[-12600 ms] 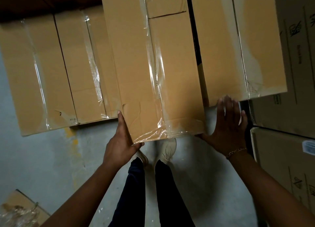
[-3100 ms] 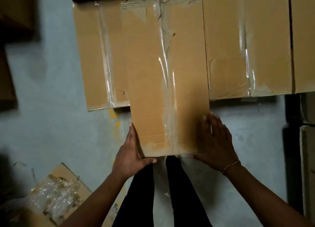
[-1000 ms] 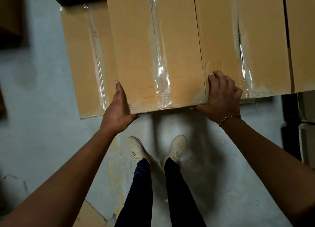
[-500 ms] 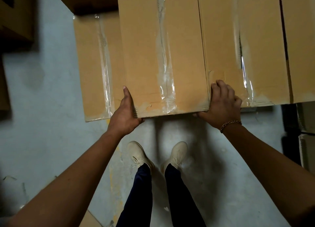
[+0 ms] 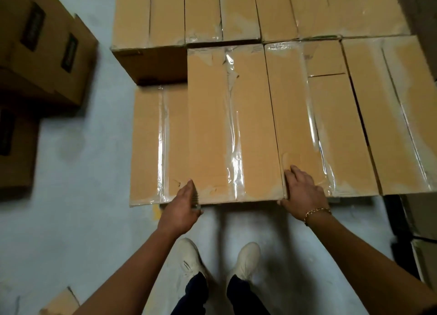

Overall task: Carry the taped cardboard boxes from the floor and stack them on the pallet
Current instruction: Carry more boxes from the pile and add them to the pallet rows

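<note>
The taped cardboard box (image 5: 212, 125) lies flat in the near row of the stack, level with the taped box (image 5: 331, 130) on its right. My left hand (image 5: 182, 210) grips its near left corner, thumb up along the left edge. My right hand (image 5: 303, 191) holds the near right corner: its fingers lie over the seam onto the neighbouring box and its thumb is under the near edge. A lower taped box (image 5: 149, 146) sticks out on the left, one layer down. The boxes hide the pallet.
More taped boxes fill the back row (image 5: 203, 11) and the far right (image 5: 397, 116). Printed cartons (image 5: 47, 42) stand stacked at the left, others at the right edge (image 5: 423, 220). A cardboard scrap (image 5: 61, 300) lies at the bottom left. My shoes (image 5: 189, 260) stand on grey floor.
The view has pulled back and up, showing the whole stack. The box has slid in flush with its right neighbour. Both hands stay at its near corners, the right fingers straighter.
</note>
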`<state>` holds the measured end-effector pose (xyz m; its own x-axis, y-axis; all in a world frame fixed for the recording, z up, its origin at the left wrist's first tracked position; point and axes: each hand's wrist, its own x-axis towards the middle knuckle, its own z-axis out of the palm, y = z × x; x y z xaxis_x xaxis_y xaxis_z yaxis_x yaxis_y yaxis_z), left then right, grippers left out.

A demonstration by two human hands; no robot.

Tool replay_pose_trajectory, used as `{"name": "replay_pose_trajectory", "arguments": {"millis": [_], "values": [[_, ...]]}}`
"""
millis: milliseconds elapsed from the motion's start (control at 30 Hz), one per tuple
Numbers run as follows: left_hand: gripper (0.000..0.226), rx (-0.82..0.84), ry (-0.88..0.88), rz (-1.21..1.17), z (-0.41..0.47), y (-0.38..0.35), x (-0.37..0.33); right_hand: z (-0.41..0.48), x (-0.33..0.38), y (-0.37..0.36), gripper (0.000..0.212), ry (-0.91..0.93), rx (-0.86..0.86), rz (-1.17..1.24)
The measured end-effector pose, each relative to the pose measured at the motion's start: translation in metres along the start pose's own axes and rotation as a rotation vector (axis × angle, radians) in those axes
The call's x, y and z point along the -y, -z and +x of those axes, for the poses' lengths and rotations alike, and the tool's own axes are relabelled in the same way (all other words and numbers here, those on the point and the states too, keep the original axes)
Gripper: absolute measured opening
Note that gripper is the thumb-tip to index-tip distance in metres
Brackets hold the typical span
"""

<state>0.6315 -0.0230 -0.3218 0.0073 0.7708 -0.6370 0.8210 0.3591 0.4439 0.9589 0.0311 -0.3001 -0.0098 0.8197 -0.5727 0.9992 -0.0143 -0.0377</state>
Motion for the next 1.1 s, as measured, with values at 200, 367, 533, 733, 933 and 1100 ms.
{"name": "replay_pose_trajectory", "arguments": {"millis": [200,367,533,733,933,1100], "values": [[0.077,-0.137,-0.045,0.08,0.005,-0.004,0.005,0.003,-0.004,-0.001,0.094,0.034,-0.095,-0.031],[0.075,-0.147,-0.055,0.092,0.007,-0.005,0.006,0.005,-0.006,-0.001,0.091,0.038,-0.094,-0.034],[0.073,-0.156,-0.076,0.099,0.011,-0.005,0.01,0.009,-0.008,-0.003,0.087,0.03,-0.092,-0.023],[0.078,-0.13,-0.062,0.067,0.012,-0.007,0.011,0.012,-0.007,-0.007,0.089,0.016,-0.055,0.002],[0.08,-0.087,-0.031,0.014,-0.019,0.035,0.004,-0.01,-0.001,0.017,0.095,0.002,0.105,0.086],[0.077,-0.169,-0.004,0.064,-0.073,0.1,0.003,-0.055,0.027,0.071,0.094,0.043,0.105,0.155]]}}
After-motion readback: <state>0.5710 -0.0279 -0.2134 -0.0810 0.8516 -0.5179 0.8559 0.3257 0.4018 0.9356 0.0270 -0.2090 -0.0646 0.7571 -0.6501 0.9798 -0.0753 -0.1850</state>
